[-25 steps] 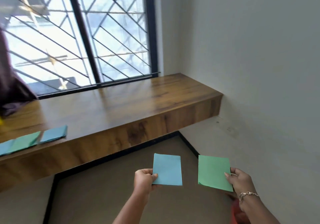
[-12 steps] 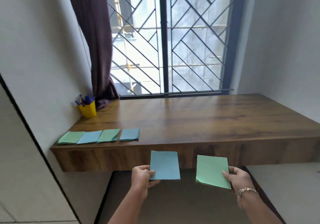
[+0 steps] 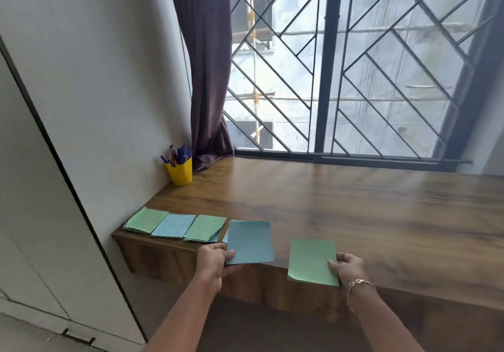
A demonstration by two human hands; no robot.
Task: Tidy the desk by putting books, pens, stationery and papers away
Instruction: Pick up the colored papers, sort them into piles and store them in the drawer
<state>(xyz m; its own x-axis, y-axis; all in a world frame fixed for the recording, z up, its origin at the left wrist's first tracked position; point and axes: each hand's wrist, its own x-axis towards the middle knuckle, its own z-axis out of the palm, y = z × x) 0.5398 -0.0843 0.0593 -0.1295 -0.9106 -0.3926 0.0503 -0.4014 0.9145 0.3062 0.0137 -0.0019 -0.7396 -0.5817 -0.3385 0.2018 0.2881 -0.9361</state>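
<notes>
Now closer: left hand (image 3: 212,259) pinches blue sheet (image 3: 249,242), right hand (image 3: 347,268) pinches green sheet (image 3: 311,261), both brought up over desk (image 3: 354,210) edge beside row (image 3: 174,225); laying down likely next

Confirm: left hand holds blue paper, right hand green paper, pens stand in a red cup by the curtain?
No: the head view shows the cup yellow, not red. The rest holds: left hand holding blue paper, right hand green paper, pens by the curtain.

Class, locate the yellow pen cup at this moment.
In the head view, the yellow pen cup stands far left on the desk, by the wall, left of the curtain.
</notes>
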